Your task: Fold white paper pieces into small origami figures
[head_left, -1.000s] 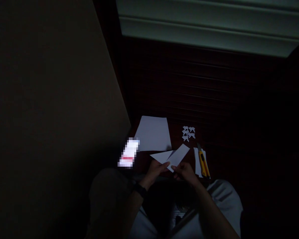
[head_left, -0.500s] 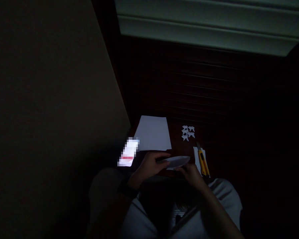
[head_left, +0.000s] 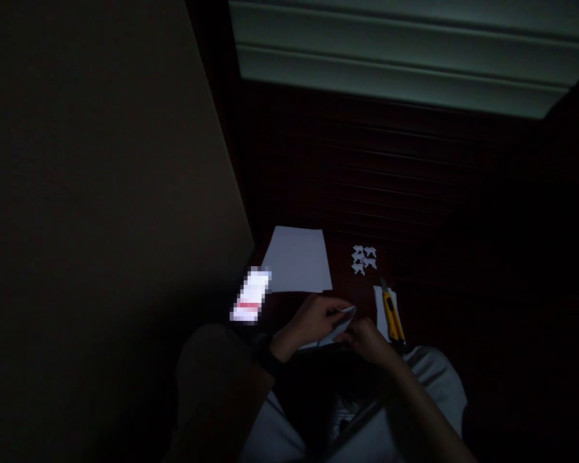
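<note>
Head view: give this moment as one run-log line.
left hand: holds white paper | right hand: holds same paper | yellow cutter: atop loose sheets | paper pieces: beyond hands

Ahead, my fingers (head_left: 348,336) have a lane between white sheets (head_left: 296,260) and small folded papers (head_left: 364,260); a yellow utility knife (head_left: 392,316) blocks my right.

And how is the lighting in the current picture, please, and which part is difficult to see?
Head view: dim overall, the right side nearly black; head view: the screen is brightest, but masked by coarse blocks; head view: the left hand covers part of the held paper, so its folds are difficult to read.
</note>
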The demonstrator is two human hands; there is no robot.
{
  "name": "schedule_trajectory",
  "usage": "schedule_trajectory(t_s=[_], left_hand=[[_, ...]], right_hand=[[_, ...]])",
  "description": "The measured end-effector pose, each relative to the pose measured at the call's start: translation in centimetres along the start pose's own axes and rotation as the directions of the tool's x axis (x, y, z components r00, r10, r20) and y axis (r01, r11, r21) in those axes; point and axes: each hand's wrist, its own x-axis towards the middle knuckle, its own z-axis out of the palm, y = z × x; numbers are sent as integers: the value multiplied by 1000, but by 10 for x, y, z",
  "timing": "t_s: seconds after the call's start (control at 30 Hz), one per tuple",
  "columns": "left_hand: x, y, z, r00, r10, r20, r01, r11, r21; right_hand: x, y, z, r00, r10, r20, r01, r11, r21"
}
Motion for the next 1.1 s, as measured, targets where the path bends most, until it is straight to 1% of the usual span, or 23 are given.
schedule_trajectory(t_s=[0.1, 0.2, 0.33, 0.5, 0.67, 0.8, 0.97, 1.1], left_hand=[[3, 1, 0, 1000, 6, 9, -6, 999, -51], [6, 1, -2, 1000, -8, 20, 9, 998, -61], [8, 5, -7, 999, -26, 46, 28, 998, -47], [7, 6, -16, 997, -41, 62, 45, 997, -69], [5, 4, -22, 990, -66, 124, 84, 986, -145], [5, 2, -21, 991, -72, 109, 91, 980, -178], [5, 3, -20, 996, -68, 59, 75, 988, -138], [6, 7, -22, 997, -42, 60, 48, 995, -91]], right_hand=[[-2, -2, 1, 999, 4, 37, -5, 1000, 26], [-5, -4, 1, 992, 37, 117, -47, 995, 87], [-10, -3, -3, 959, 86, 270, -137, 975, 175], [-16, -6, -10, 925, 92, 370, -191, 952, 241], [-17, -11, -17, 923, 79, 376, -190, 944, 268], [-17, -12, -18, 930, 58, 362, -179, 934, 310], [-18, -9, -18, 934, 72, 350, -192, 927, 322], [-19, -7, -19, 932, 86, 353, -191, 942, 275]])
